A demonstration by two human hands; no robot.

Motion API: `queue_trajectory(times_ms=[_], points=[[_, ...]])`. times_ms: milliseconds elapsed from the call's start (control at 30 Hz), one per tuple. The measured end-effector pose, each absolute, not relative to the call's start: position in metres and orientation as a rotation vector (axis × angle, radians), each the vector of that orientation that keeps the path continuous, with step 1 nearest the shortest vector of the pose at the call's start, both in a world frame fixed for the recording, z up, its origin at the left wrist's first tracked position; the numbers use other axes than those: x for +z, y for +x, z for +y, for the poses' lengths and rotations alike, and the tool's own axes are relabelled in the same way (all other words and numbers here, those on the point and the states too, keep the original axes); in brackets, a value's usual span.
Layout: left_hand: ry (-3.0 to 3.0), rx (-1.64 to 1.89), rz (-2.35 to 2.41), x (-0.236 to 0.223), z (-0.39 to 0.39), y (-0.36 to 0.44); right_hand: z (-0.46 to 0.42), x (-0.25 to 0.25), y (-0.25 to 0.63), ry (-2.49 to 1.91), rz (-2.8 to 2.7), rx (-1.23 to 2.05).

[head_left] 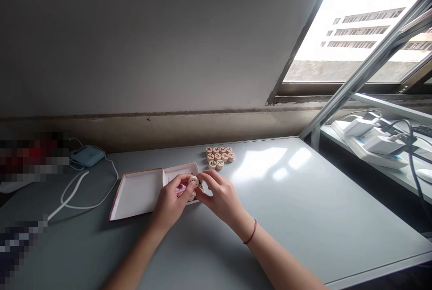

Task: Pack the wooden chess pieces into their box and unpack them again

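Over the right half of an open cardboard box [135, 194], my two hands come together. Between the thumb and fingers of my left hand [173, 195] is a round wooden Chinese chess piece [193, 179], its face turned up. My right hand [218, 193] pinches at another chess piece [200, 183] right beside it, mostly covered by the fingers. More pieces [191, 196] lie in the box below, partly hidden by my hands. Behind the box, several chess pieces [218, 156] with red and dark characters stand in short rows on the desk.
The grey desk [286, 209] runs back to the wall. At the left lie a light-blue device [87, 156] and a looping white cable [72, 193]. On the right, a metal frame [351, 74] stands by a shelf holding power strips and plugs [374, 141].
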State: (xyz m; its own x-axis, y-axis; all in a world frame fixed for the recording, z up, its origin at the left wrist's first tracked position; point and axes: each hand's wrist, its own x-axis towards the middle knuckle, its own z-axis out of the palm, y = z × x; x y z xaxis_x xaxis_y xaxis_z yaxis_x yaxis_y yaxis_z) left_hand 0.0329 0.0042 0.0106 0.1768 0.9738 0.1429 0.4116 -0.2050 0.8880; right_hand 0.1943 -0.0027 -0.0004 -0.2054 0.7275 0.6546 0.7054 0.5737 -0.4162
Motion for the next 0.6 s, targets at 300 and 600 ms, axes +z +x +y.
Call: queue_trajectory(times_ms=[300, 600], points=[[1.542, 1.232, 1.380, -0.001, 0.016, 0.018, 0.017, 0.002, 0.255, -1.762, -1.730, 0.098], [1.730, 1.189, 1.415, -0.002, 0.013, 0.022, 0.019, 0.000, 0.257, -1.891, -1.831, 0.198]])
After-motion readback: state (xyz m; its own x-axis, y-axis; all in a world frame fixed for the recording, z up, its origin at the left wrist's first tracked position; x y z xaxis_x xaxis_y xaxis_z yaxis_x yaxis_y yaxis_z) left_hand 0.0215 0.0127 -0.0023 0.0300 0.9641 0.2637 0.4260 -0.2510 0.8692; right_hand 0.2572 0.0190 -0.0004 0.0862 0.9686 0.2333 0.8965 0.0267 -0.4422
